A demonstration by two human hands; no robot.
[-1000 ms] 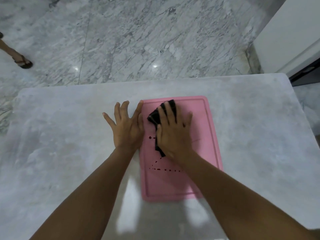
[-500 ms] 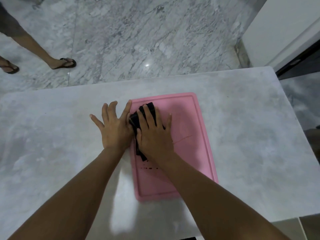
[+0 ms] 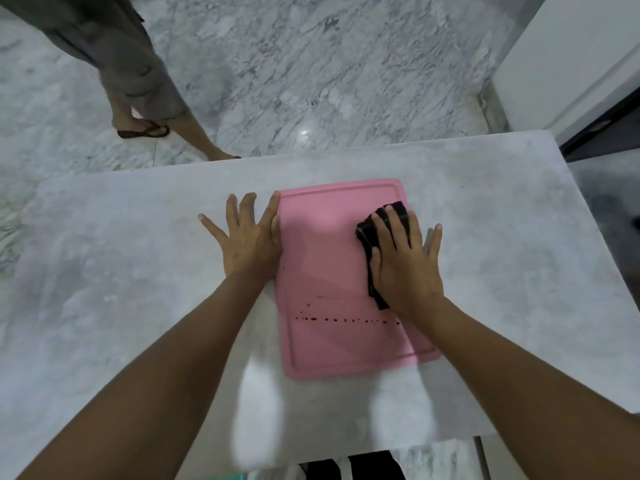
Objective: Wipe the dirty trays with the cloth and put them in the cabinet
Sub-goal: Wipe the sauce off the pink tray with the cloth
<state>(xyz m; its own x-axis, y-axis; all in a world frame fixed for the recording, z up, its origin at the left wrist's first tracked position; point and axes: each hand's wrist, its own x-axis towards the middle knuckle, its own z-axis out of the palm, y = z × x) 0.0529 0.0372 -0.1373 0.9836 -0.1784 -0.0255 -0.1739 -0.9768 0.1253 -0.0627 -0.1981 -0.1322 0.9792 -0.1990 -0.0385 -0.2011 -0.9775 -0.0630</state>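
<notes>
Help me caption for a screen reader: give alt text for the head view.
A right hand presses a black cloth onto the far right of a pink tray on a grey table; the left hand lies flat against the tray's left edge. Dark spots line its near part.

The scene is lit dimly and evenly, with a cool grey cast. A small bright glint from an overhead light is reflected in the marble floor (image 3: pixel 304 133) toward twelve o'clock. Two pale, smeared reflections are seen on the table (image 3: pixel 138 271) near six o'clock, beside the darkly rendered forearms (image 3: pixel 173 375). A soft shadow is cast on the tray (image 3: pixel 322 341) just at three o'clock of the left hand (image 3: pixel 247 244). The right hand (image 3: pixel 405 268) is smeared by motion blur at its fingertips (image 3: pixel 412 216), as is the cloth (image 3: pixel 366 233) beneath them. Elsewhere fair sharpness is kept. Straight edges are bowed by wide-angle distortion toward three and nine o'clock.
</notes>
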